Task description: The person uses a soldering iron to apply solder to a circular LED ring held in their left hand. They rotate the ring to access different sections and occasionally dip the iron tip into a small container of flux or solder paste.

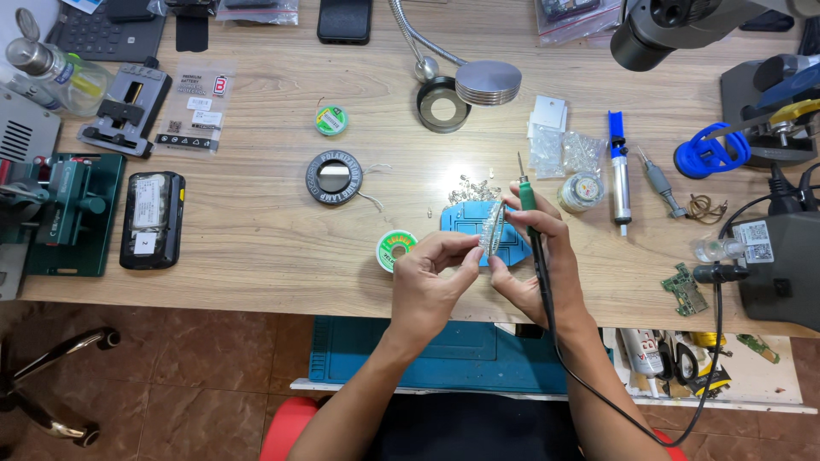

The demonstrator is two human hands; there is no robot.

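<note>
My left hand (431, 282) and my right hand (538, 256) meet over the front of the wooden bench, both pinching a small clear plastic bag (492, 229) of tiny parts held upright between the fingertips. A green-handled soldering iron (528, 198) also rests in my right hand, its tip pointing away from me and its black cable trailing down past my wrist. Under the bag lies a blue holder plate (461, 220). A green solder spool (395, 248) lies just left of my left hand.
A round black ring lamp (334, 177), a black phone (152, 219), a green clamp jig (73, 209), a blue desoldering pump (621, 175), small clear bags (564, 149), a loose circuit board (685, 288) and a dark station (781, 256) at the right surround the hands.
</note>
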